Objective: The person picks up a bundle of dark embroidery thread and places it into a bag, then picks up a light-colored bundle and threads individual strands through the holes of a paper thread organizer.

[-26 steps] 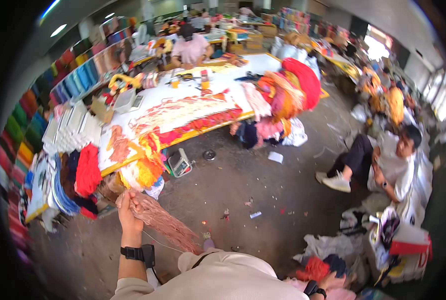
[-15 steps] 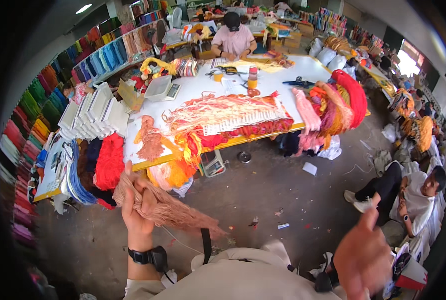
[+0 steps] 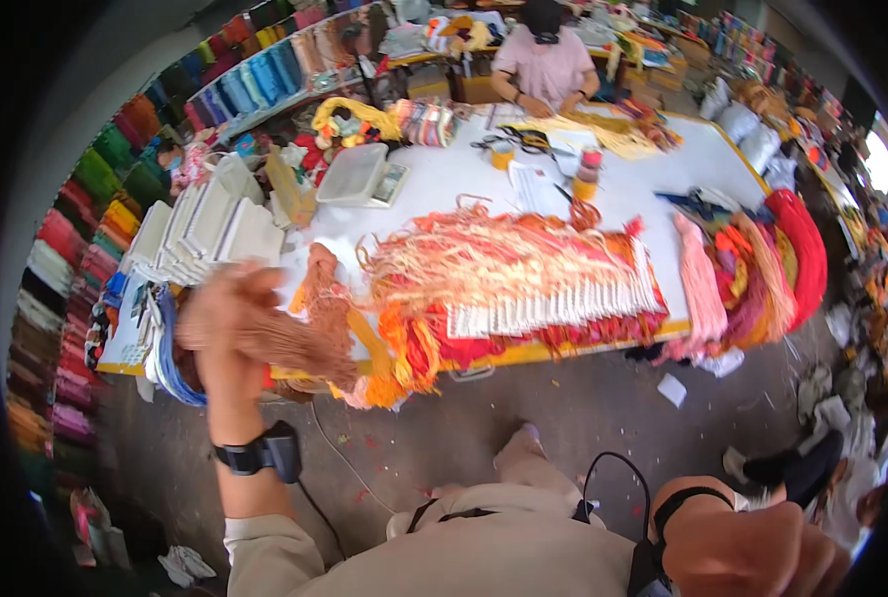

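Observation:
My left hand [image 3: 227,313] is raised in front of the table's left part, closed around a skein of brownish-pink yarn [image 3: 300,346] whose loose strands hang toward the right. The fingers are smeared by motion. My right hand [image 3: 763,552] is low at the right, away from the table, its back showing and its fingers curled in; nothing shows in it. Nearest the held skein, another brown skein [image 3: 322,289] lies on the table edge beside orange and yellow yarn [image 3: 409,348]. A row of white cards [image 3: 544,310] with pink, cream and red strands lies across the table front.
The white table [image 3: 643,174] has a yellow edge. On it stand stacked white boards [image 3: 200,229], a clear plastic tub [image 3: 352,176] and thread cones [image 3: 585,177]. Skeins [image 3: 753,269] hang off the right corner. A person [image 3: 546,65] works across the table; another sits at right.
I have moved closer to the table. My left hand has carried the brownish-pink skein up and left, over the table's near edge. My right hand has dropped lower, its fingers more curled.

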`<state>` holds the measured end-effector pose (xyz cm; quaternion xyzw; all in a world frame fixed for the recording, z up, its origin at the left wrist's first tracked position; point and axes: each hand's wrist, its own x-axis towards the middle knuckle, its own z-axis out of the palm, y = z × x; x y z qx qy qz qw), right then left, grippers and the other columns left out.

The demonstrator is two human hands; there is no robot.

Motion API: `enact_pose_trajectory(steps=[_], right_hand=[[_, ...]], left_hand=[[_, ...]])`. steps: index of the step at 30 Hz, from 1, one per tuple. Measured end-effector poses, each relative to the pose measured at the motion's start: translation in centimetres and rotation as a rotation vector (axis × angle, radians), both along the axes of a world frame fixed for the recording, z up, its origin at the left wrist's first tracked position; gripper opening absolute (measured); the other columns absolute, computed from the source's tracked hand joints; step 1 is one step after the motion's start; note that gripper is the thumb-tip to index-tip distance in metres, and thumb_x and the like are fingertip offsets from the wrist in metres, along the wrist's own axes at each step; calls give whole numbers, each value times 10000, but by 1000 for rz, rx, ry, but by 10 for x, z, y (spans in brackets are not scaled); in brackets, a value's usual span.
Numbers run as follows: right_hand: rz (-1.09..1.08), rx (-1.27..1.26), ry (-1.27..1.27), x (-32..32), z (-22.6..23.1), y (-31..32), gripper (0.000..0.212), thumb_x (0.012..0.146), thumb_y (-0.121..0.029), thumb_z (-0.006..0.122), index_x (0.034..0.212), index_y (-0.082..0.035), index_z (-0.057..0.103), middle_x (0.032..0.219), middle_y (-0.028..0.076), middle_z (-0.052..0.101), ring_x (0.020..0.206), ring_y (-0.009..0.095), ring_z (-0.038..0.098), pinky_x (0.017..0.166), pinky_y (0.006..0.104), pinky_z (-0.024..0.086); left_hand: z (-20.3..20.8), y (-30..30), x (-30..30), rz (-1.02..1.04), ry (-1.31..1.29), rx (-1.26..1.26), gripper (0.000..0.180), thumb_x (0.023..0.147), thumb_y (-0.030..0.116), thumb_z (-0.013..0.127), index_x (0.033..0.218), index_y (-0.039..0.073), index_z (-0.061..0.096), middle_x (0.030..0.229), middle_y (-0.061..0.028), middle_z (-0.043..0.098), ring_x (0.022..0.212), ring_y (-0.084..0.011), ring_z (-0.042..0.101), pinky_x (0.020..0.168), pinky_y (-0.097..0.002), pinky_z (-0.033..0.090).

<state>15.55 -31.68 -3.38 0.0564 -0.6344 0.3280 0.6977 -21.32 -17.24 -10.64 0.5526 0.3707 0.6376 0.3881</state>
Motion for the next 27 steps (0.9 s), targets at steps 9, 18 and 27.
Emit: enact_pose_trajectory(steps=[9,18,27], right_hand=[[-79,-698,-611,-86,-138,237,100,849,-37,663,933,-14,613,882,62,593,735,136,568,629,263,462],[-50,-941,-488,-185,-189,312,93,863,-35,655,949,-4,639,957,22,610,772,63,533,673,216,449],[-106,-1238,-312,-213,-189,348,64,880,-13,620,940,-1,639,1039,13,626,745,38,532,618,197,439]], left_hand=[[-84,82,62,-167,-462,-401,465,931,322,593,1208,-49,546,1119,-175,641,979,-237,631,853,-345,514],[-111,164,21,-349,-124,-288,348,953,183,550,1209,-48,597,1149,-113,648,1055,-171,597,951,-321,453],[-111,236,-13,-454,81,-213,237,938,88,540,1113,-26,651,1087,-114,673,992,-179,626,882,-308,486]])
